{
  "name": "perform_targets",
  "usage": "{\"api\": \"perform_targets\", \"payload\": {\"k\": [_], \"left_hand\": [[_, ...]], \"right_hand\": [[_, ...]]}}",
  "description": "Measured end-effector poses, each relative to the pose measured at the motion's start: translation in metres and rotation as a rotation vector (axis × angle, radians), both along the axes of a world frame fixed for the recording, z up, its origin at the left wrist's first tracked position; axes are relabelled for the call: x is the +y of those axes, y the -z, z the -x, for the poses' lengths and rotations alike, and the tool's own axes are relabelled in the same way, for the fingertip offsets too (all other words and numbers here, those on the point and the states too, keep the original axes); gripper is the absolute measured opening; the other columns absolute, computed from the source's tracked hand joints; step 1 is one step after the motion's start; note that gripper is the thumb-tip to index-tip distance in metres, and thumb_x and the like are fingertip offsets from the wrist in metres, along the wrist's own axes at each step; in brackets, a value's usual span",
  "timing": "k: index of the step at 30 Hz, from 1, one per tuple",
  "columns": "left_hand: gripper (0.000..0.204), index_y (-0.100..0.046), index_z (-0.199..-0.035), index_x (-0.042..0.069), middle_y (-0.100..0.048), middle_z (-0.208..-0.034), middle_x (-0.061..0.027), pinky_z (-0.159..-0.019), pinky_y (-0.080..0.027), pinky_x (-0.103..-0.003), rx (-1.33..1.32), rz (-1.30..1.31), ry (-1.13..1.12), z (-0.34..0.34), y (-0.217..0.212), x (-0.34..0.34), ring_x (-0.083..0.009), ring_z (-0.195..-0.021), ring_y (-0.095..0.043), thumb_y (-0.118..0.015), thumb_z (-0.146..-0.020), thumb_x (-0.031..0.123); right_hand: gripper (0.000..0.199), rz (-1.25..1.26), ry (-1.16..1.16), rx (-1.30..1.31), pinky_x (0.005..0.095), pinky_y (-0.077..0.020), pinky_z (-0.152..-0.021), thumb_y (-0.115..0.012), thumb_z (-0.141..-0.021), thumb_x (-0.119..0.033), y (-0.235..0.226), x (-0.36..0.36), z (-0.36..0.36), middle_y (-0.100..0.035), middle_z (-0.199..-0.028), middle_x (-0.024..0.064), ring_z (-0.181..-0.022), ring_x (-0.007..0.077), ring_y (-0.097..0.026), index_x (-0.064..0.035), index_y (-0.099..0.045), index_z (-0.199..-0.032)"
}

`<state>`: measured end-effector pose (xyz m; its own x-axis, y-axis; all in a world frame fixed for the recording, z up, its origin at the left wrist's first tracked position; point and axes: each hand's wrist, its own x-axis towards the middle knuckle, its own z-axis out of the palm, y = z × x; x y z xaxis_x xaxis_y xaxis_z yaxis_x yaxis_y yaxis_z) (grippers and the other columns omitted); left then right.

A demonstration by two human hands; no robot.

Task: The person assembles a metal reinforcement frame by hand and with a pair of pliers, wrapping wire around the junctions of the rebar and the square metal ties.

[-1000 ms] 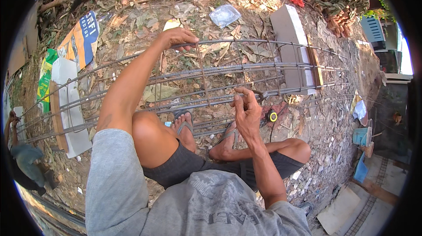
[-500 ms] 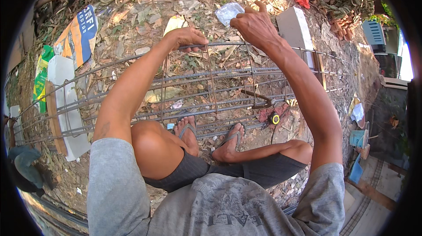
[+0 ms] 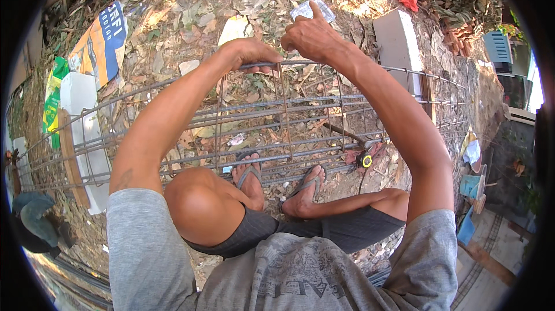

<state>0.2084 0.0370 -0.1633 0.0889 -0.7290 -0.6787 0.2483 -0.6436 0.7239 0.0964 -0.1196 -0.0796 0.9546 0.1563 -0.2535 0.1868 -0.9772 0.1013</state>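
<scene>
Steel rebar cage (image 3: 300, 120) lies across leaf-strewn ground, propped on blocks.
Left hand (image 3: 251, 56) grips its top bar, steadying; right hand (image 3: 312, 36) pinches a stirrup (image 3: 283, 102).

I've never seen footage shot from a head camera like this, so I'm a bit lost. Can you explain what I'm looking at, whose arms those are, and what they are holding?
The camera sits on a person's head and looks down, so the arms reaching up from the lower edge are their own. The wide lens bends straight lines. The person squats on leaf-strewn ground in front of a long steel rebar cage resting on white blocks. The left hand grips the cage's top bar. The right hand is at the same bar, beside an upright wire loop; whether it holds anything is unclear. A yellow tape measure lies by the feet.
</scene>
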Motion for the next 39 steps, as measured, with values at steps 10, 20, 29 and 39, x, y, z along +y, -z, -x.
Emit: {"api": "perform_targets", "payload": {"k": [10,20,29,39], "left_hand": [[0.036,-0.068,-0.122,0.006,-0.072,-0.092,0.0003,-0.040,-0.044,-0.016,0.053,0.007,0.016,-0.003,0.003,0.001,-0.0027,-0.060,-0.062,-0.074,-0.094,0.029],[0.028,-0.068,-0.117,0.011,-0.070,-0.085,0.0028,-0.039,-0.042,-0.016,0.127,0.014,0.046,-0.008,0.011,0.000,-0.0014,-0.056,-0.057,-0.072,-0.096,0.029],[0.024,-0.069,-0.112,0.017,-0.070,-0.087,0.0069,-0.042,-0.043,-0.016,0.117,-0.001,0.096,-0.012,0.014,0.001,-0.0006,-0.062,-0.060,-0.071,-0.097,0.034],[0.035,-0.059,-0.129,0.017,-0.073,-0.119,-0.0034,-0.050,-0.051,-0.022,0.072,-0.031,0.202,-0.010,0.001,0.002,-0.0076,-0.073,-0.069,-0.057,-0.104,0.041]], "right_hand": [[0.020,0.021,0.029,-0.008,0.0546,-0.0395,-0.104,-0.057,-0.098,-0.015,-0.002,0.013,0.006,-0.069,-0.084,0.0054,-0.092,0.0230,-0.069,-0.0098,-0.070,-0.083],[0.033,-0.197,0.297,-0.365,0.0448,-0.0396,-0.085,-0.081,-0.080,-0.030,0.030,0.056,0.087,-0.063,-0.091,0.0054,-0.092,0.0249,-0.064,-0.0107,-0.063,-0.100],[0.016,-0.366,0.367,-0.280,0.0488,-0.0416,-0.077,-0.062,-0.093,-0.019,0.029,0.036,0.059,-0.067,-0.087,0.0093,-0.083,0.0300,-0.067,-0.0106,-0.075,-0.089],[0.015,-0.190,0.253,0.001,0.0551,-0.0412,-0.095,-0.063,-0.090,-0.010,0.011,0.023,0.018,-0.068,-0.102,0.0090,-0.106,0.0283,-0.066,-0.0130,-0.077,-0.094]]}}
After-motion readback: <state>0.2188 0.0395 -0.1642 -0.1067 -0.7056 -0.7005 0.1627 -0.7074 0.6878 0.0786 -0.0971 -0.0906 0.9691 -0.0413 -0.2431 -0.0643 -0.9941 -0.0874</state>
